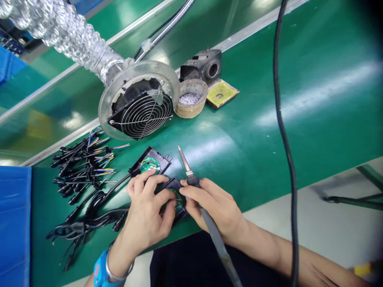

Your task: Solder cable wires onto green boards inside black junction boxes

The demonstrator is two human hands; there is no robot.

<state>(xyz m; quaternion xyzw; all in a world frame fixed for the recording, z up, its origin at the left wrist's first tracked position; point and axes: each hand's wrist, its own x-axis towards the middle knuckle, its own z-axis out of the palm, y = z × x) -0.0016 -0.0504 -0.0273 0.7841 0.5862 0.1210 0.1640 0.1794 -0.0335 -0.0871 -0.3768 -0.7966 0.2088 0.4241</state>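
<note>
Strap (101, 272) in blue circles the left wrist. Left hand (146, 207): thumb and index finger appear to pinch a thin wire (176, 199) over the board of the near case (172, 184); the other fingers are bent. Right hand (223, 211): fingers wrap the iron (211, 227), with a fingertip at the case rim. The case lies between both hands, near the bench (254, 175) edge; the iron tip points away, clear of the board.

Recommended technique: brace the case with spare fingertips, seat the wire end flat on its pad, and heat pad and wire together briefly. Hold the wire motionless until the joint sets. Keep the hot tip off skin, insulation and plastic walls.

Just beyond is a second case (164, 160) with a green board and attached cable. Loose cables (89, 169) with coloured wire ends lie to the left. Farther out, the fan (146, 115) hangs over the bench, beside a cup (191, 111) of metallic bits, a yellow sponge (222, 92) and the stand (213, 63).

Markings: no brand, label or writing is legible; any print on the strap or boards is too small to read.
</note>
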